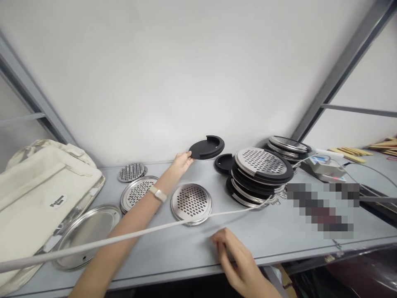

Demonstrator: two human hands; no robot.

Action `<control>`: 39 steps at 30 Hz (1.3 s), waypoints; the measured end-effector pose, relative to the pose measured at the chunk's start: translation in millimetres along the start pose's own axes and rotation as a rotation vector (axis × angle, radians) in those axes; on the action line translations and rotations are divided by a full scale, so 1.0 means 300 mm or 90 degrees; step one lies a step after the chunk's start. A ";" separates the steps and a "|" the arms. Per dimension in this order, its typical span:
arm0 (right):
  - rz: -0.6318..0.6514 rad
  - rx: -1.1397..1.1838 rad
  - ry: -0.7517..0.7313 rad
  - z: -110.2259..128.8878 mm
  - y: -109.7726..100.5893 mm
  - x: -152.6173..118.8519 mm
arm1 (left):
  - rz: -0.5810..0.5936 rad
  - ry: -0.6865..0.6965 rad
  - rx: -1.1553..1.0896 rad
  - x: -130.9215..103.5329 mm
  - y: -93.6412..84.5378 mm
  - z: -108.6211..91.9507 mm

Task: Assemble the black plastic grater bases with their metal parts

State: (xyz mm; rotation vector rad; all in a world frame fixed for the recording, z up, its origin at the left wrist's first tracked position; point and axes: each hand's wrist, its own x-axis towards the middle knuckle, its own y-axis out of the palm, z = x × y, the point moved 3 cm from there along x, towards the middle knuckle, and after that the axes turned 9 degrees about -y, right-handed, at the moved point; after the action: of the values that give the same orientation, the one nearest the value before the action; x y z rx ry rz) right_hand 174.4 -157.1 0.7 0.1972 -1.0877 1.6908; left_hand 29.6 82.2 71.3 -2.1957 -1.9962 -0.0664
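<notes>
Fingers of the right hand (pixel 242 263) curl loosely above the near side of a grey worktop (pixel 173 252), nothing visible in them; whether their tips press together cannot be told. Ahead of those fingers, a pale cord (pixel 223 213) runs across, passing in front of the left forearm (pixel 139 218). Well to their left lie a round steel plate (pixel 93 227) and a cream canvas bag (pixel 68 178).

Beyond the right fingertips rests a perforated steel grater disc (pixel 191 200); a 2nd grater disc (pixel 136 193) sits partly hidden behind the left forearm. Farther out, the left hand (pixel 183 161) pinches the edge of a black round holder (pixel 204 149), thumb and fingers pressed on it, its raised crescent rim on the side away from them.

Right of the pinching fingers are another black holder (pixel 222 166), a stack of graters and holders (pixel 263 178) and, behind it, a smaller stack (pixel 287 145). Past the fingers rises a white wall (pixel 186 74).

Step in hand, by appearances: holding up 1 black holder. Its next move would call for a steady pinch and room beside the stack.
</notes>
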 end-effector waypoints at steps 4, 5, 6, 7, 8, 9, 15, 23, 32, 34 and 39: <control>-0.011 0.009 0.034 -0.044 -0.022 0.115 | 0.039 -0.066 -0.111 -0.139 -0.090 -0.012; -0.038 0.030 0.048 -0.061 -0.024 0.152 | 0.045 -0.081 -0.137 -0.173 -0.103 -0.013; -0.078 0.062 0.083 -0.083 -0.026 0.190 | 0.064 -0.132 -0.220 -0.207 -0.112 -0.007; -0.118 0.111 0.134 -0.110 -0.026 0.226 | 0.062 -0.180 -0.285 -0.241 -0.119 0.001; -0.158 0.176 0.180 -0.138 -0.027 0.261 | 0.056 -0.209 -0.320 -0.273 -0.126 0.009; -0.188 0.253 0.215 -0.165 -0.026 0.294 | 0.045 -0.226 -0.332 -0.303 -0.131 0.017; -0.230 0.481 0.381 -0.301 -0.048 0.384 | 0.098 -0.152 -0.107 -0.402 -0.146 0.043; -0.289 0.352 0.367 -0.383 -0.097 0.362 | -0.053 -0.061 0.679 -0.477 -0.170 0.080; -0.259 0.314 0.349 -0.365 -0.085 0.355 | -0.013 -0.168 0.769 -0.439 -0.097 0.077; -0.261 0.313 0.358 -0.363 -0.089 0.354 | 0.006 -0.192 0.725 -0.433 -0.106 0.083; -0.275 0.322 0.339 -0.360 -0.099 0.354 | 0.039 -0.215 0.558 -0.442 -0.125 0.063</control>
State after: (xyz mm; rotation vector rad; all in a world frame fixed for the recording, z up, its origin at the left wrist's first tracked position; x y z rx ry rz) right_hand 194.0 -5.2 19.6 0.2600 -0.1909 1.4683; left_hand -22.5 -42.0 36.7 -1.7256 -1.6058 1.0346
